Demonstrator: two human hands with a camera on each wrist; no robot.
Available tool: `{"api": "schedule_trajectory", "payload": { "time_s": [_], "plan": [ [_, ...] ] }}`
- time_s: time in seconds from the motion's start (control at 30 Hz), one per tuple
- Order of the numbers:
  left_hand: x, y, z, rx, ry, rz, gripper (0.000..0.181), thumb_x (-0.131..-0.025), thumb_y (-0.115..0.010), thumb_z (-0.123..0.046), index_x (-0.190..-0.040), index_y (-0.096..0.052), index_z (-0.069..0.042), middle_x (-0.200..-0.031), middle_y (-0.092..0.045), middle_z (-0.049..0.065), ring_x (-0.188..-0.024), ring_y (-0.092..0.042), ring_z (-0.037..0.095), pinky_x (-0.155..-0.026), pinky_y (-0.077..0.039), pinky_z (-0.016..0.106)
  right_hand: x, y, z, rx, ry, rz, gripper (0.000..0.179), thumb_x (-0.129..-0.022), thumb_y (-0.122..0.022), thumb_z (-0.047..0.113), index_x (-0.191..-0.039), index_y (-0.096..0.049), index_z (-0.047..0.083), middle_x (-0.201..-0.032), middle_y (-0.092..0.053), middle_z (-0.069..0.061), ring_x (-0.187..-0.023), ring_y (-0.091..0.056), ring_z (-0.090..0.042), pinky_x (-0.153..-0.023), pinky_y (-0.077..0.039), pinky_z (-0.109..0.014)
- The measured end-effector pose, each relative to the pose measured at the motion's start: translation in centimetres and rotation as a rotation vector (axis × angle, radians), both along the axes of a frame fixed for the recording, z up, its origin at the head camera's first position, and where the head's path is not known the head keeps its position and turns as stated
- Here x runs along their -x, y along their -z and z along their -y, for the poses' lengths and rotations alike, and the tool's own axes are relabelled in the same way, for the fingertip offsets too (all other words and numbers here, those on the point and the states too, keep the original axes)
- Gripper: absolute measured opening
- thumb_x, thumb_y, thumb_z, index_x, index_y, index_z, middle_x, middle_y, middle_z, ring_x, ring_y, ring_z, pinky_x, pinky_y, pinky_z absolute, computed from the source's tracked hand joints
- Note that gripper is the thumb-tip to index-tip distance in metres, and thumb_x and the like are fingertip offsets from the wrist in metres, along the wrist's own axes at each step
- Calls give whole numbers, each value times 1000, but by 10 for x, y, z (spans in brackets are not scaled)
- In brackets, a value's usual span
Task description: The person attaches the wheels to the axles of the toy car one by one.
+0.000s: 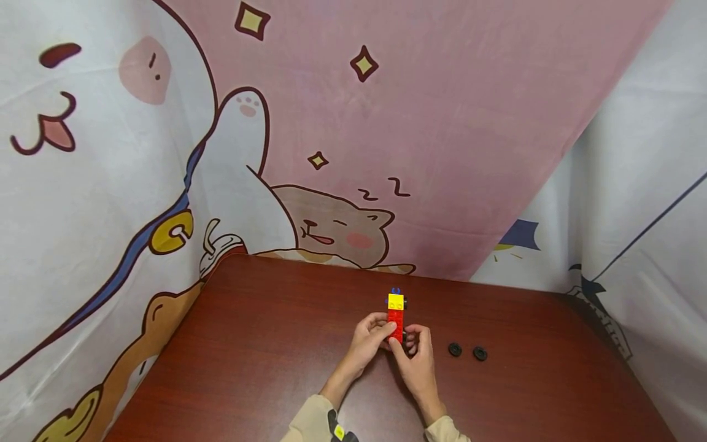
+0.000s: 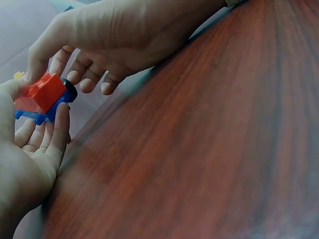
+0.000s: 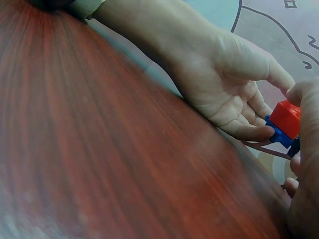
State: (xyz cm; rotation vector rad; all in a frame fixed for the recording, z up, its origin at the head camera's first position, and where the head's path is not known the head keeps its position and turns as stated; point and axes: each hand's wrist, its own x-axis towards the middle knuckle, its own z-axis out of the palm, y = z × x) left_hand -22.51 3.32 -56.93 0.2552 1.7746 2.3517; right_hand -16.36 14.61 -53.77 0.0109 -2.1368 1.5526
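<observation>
Both hands hold a brick-built toy car (image 1: 395, 314) above the table, with red and yellow bricks on top. In the left wrist view its blue base (image 2: 52, 112) shows under the red bricks, with a black wheel (image 2: 70, 91) at one side. The left hand (image 1: 366, 345) grips the car from the left, thumb on top of the red bricks and fingers on the blue base. At the car's near end, the right hand (image 1: 415, 363) has its thumb against the red bricks and its fingers curled near the right side. The right fingertips' exact contact is partly hidden.
Two loose black wheels (image 1: 455, 349) lie on the dark red-brown wooden table (image 1: 265, 344), to the right of the right hand. A cloth backdrop (image 1: 453, 123) with cartoon animals hangs behind the table and along its sides.
</observation>
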Motion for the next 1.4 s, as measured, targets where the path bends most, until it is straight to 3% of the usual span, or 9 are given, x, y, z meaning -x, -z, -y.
{"api": "schedule_trajectory", "payload": {
  "time_s": [0.13,0.3,0.47,0.73,0.9,1.03,1.13,1.27,1.4],
  "plan": [
    [0,-1,0,-7,-20,0,35,-94,-67,-13,-119,-56,9,-91,-64,-1,-77,-62,7,-63,-53,20,6,14,-3,-4,-22,26,44,-80,-79,1,-112,-52,-12,-83,-53,-24,-69,-49,-41,-56,-42,-24],
    [-1,-1,0,4,-36,-15,37,-92,-69,-11,-118,-54,9,-93,-62,2,-79,-61,6,-67,-51,17,16,38,-8,-42,-2,66,47,-76,-85,7,-109,-53,-1,-73,-51,-15,-57,-44,-17,-51,-35,-12],
    [-3,0,0,22,-54,-47,35,-90,-72,-7,-113,-53,10,-93,-63,9,-78,-61,7,-69,-50,17,18,44,-11,-106,12,54,44,-76,-86,17,-105,-53,9,-67,-48,-3,-55,-39,-1,-48,-33,-13],
    [-3,1,1,22,-4,-87,34,-91,-71,-7,-115,-52,8,-94,-63,9,-77,-60,7,-62,-52,19,17,41,-10,-103,40,83,38,-84,-79,16,-108,-52,5,-69,-55,2,-58,-47,-3,-52,-42,-18],
    [-3,-1,2,-13,33,-65,34,-95,-66,-9,-121,-54,9,-94,-62,0,-76,-60,6,-58,-54,22,17,38,-12,-36,33,163,33,-93,-70,17,-114,-50,1,-77,-59,-4,-60,-47,-3,-54,-40,-18],
    [-3,-3,3,-43,22,-66,34,-96,-62,-10,-122,-55,12,-94,-63,-2,-78,-60,7,-59,-55,23,17,35,-14,34,8,229,32,-98,-64,19,-120,-49,0,-80,-59,-6,-60,-48,-4,-54,-41,-18],
    [-3,-4,3,-63,12,-73,35,-97,-60,-9,-124,-55,12,-100,-64,7,-81,-61,7,-67,-58,28,17,31,-13,106,-5,248,32,-100,-60,15,-124,-48,-2,-82,-60,-14,-59,-53,-10,-55,-44,-19],
    [-3,-3,4,-46,35,-81,40,-96,-59,-7,-132,-53,10,-120,-61,26,-93,-63,6,-83,-58,34,15,24,-12,162,-14,237,30,-102,-54,9,-127,-48,-6,-88,-62,-23,-63,-58,-24,-57,-47,-20],
    [-3,-2,4,-1,106,-95,46,-94,-59,-4,-138,-50,6,-130,-57,32,-96,-62,6,-86,-56,28,16,27,-13,152,-1,219,29,-104,-50,12,-128,-50,-4,-89,-64,-18,-65,-60,-25,-58,-48,-21]
  ]
}}
